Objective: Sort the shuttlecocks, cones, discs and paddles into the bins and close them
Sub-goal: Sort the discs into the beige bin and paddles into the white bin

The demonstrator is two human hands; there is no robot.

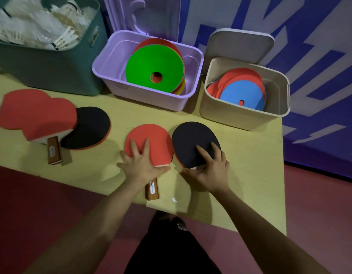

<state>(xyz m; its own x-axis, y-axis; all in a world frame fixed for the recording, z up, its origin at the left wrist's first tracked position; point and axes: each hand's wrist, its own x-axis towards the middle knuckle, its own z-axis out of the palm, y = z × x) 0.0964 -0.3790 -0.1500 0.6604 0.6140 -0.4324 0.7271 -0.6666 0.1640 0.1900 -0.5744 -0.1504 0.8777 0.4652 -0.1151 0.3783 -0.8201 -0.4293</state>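
Note:
My left hand [140, 163] lies on a red-faced paddle [151, 139] near the table's front edge, fingers spread straight over the rubber; the wooden handle sticks out below the wrist. My right hand [207, 170] rests the same way on a black-faced paddle [191, 141] just to the right, covering its handle, thumb at the neck. More paddles [37, 115] lie overlapped at the left. A teal bin [52, 72] holds shuttlecocks [39, 26]. A purple bin [143, 95] holds stacked cones [154, 64], green on top. A beige bin [240, 117] holds red and blue discs [242, 89].
All three bins stand open along the back of the yellow table [250, 175]. A beige lid [240, 46] leans behind its bin, and a purple lid [143, 14] stands against the wall. The table ends just right of the beige bin.

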